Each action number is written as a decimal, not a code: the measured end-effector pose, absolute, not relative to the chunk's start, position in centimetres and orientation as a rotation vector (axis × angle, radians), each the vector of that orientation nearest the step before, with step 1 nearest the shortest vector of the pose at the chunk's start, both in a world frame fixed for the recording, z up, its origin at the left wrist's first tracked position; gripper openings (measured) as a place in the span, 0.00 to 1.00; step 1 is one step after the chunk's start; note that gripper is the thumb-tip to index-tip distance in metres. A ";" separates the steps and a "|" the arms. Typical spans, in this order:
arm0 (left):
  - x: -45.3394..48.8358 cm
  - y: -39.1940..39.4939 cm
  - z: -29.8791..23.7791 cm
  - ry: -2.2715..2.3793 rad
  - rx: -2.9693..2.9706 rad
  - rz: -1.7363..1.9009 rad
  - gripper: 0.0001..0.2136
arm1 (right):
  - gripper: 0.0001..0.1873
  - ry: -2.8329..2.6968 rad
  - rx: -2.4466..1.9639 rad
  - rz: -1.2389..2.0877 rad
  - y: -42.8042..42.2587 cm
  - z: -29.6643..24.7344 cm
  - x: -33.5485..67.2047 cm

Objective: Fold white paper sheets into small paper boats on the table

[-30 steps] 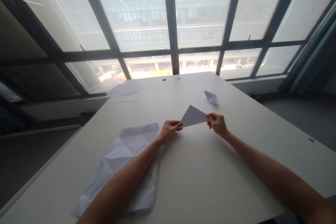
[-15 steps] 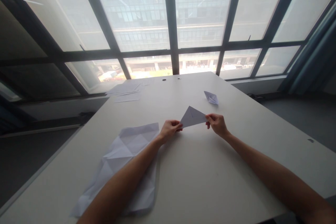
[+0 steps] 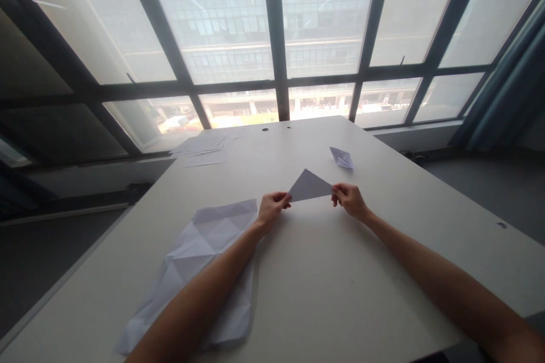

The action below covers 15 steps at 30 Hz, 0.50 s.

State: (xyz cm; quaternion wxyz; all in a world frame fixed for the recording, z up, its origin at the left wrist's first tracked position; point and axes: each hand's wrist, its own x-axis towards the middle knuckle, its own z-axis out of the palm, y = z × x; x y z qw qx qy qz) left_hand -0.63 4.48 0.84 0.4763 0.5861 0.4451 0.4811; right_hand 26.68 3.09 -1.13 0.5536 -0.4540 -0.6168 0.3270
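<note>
I hold a white paper folded into a triangle (image 3: 309,186) just above the white table (image 3: 323,283). My left hand (image 3: 272,207) pinches its left corner, and my right hand (image 3: 347,199) pinches its right corner. Both hands are closed on the paper, which is stretched between them with its peak pointing away from me. A small folded paper boat (image 3: 342,157) lies on the table beyond my right hand.
A large creased, unfolded sheet (image 3: 204,272) lies under my left forearm near the table's left edge. Several flat sheets (image 3: 204,150) sit at the far left corner. Tall windows (image 3: 272,39) run behind the table. A curtain (image 3: 506,91) hangs at right.
The triangle and both hands have shifted slightly left and away from me, and the paper now sits lower and flatter between the hands.
</note>
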 end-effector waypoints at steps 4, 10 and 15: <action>-0.7 4.7 0.6 1.082 1.304 1.184 0.21 | 0.19 -1.437 -1.076 0.757 3.2 -1.1 26.9; -0.6 5.0 0.4 1.113 1.212 1.257 0.20 | 0.21 -1.384 -1.103 0.732 3.1 -0.8 26.8; -0.7 4.9 0.6 1.159 1.328 1.234 0.17 | 0.22 -1.357 -1.082 0.749 3.0 -0.6 26.7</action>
